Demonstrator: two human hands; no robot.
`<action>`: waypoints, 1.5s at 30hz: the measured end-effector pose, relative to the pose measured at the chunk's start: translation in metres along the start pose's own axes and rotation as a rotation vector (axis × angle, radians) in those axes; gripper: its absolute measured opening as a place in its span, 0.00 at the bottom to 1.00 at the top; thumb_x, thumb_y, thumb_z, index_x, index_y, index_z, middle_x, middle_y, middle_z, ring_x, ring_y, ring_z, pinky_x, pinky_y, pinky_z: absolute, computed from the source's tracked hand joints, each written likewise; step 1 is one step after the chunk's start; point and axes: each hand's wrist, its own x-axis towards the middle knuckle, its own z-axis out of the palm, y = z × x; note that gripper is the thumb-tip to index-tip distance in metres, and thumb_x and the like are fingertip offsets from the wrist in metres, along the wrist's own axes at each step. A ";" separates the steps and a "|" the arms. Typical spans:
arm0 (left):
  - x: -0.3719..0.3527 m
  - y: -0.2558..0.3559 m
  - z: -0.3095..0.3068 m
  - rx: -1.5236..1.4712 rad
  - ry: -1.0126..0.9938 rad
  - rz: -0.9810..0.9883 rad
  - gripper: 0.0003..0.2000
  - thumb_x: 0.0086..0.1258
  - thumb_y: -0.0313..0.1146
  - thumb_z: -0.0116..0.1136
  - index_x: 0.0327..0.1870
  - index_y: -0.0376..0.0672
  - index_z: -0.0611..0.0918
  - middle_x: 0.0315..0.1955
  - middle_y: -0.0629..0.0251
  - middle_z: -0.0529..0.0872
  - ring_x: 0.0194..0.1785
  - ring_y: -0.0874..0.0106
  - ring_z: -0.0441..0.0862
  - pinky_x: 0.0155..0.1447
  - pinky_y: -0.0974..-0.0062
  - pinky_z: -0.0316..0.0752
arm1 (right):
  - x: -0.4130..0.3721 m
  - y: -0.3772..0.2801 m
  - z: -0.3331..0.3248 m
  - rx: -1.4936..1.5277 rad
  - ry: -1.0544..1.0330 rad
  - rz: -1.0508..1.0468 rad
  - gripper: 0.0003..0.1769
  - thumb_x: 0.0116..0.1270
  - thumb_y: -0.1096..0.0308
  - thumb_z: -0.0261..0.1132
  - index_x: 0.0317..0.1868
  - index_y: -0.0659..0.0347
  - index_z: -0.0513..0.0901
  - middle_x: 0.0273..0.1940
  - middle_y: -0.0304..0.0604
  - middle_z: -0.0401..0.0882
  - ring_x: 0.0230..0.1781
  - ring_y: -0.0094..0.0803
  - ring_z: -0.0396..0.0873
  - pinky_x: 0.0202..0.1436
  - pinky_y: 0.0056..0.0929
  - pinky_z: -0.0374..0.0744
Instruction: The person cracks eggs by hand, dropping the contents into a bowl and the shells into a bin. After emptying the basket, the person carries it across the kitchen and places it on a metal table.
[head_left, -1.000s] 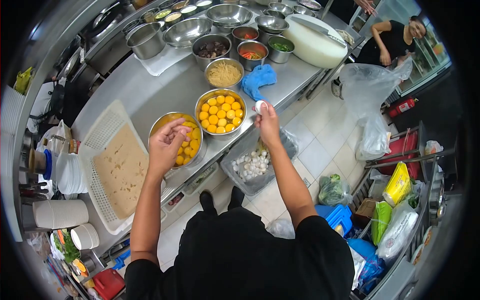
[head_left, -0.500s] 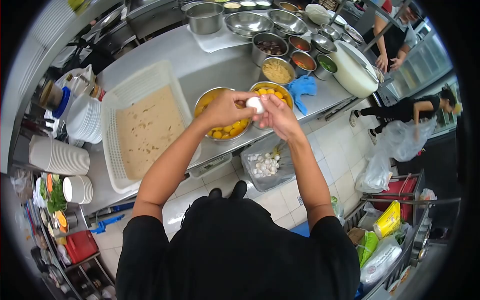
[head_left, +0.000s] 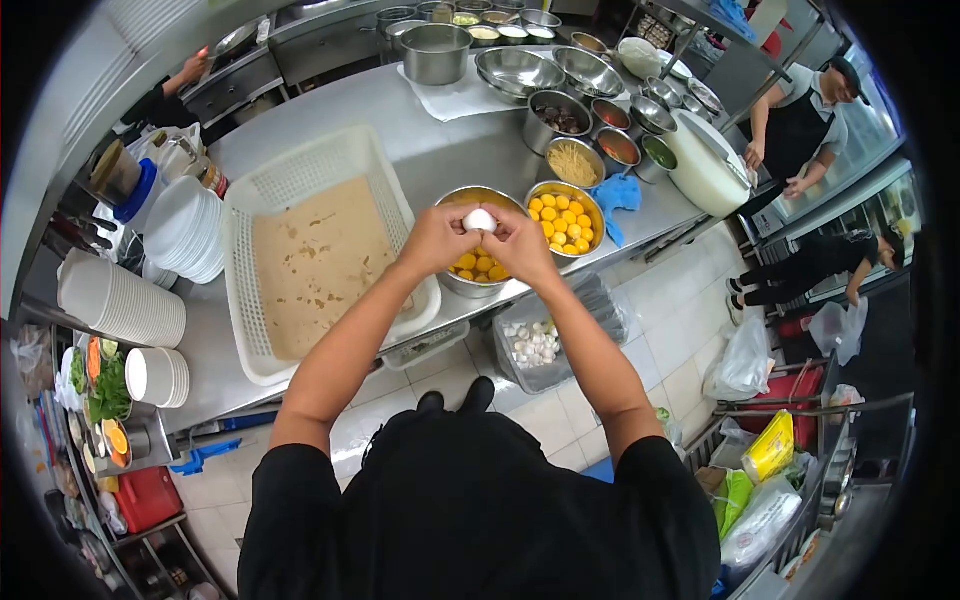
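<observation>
Between my two hands is a white egg (head_left: 480, 220), gripped from both sides. My left hand (head_left: 437, 240) pinches its left side, and my right hand (head_left: 522, 247) has its fingers on the right side. Both thumbs meet at the egg's near side. Below the hands stands a steel bowl (head_left: 470, 290) with several yolks (head_left: 480, 266) in it, partly hidden by my fingers. Just right of it is a second steel bowl (head_left: 600, 232) full of yolks (head_left: 567, 222). Under the table edge, a plastic-lined bin (head_left: 505, 352) holds several eggshells (head_left: 535, 345).
A white plastic basket (head_left: 235, 290) lined with brown cardboard (head_left: 310, 260) lies at left. Blue gloves (head_left: 620, 200) rest beside the right bowl. Behind are a noodle-like shred bowl (head_left: 572, 165), steel pots (head_left: 437, 58) and a large white tub (head_left: 690, 185). Two people (head_left: 800, 125) stand at right.
Both hands and the egg have shifted left, from between the bowls to over the left bowl. The right bowl's yolks now show more fully. The view has shifted slightly.
</observation>
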 end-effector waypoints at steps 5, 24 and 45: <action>0.003 -0.013 0.003 -0.102 0.037 0.196 0.20 0.59 0.28 0.63 0.54 0.36 0.81 0.39 0.61 0.86 0.38 0.80 0.82 0.43 0.79 0.77 | -0.011 -0.009 0.006 0.003 0.193 -0.147 0.23 0.57 0.72 0.65 0.54 0.70 0.80 0.43 0.58 0.84 0.38 0.35 0.85 0.42 0.28 0.81; 0.000 0.045 -0.040 0.746 0.048 0.845 0.24 0.55 0.21 0.60 0.57 0.39 0.75 0.52 0.57 0.79 0.54 0.58 0.79 0.54 0.65 0.78 | 0.011 -0.024 -0.019 -0.783 0.337 -0.761 0.28 0.59 0.80 0.57 0.63 0.66 0.71 0.59 0.55 0.75 0.53 0.47 0.80 0.49 0.35 0.83; -0.053 -0.024 0.187 0.803 -0.786 0.404 0.30 0.59 0.41 0.68 0.59 0.34 0.74 0.55 0.45 0.79 0.57 0.50 0.78 0.63 0.60 0.72 | -0.215 0.152 -0.022 -0.915 0.771 0.546 0.20 0.61 0.66 0.64 0.54 0.61 0.79 0.53 0.54 0.77 0.59 0.57 0.71 0.62 0.43 0.72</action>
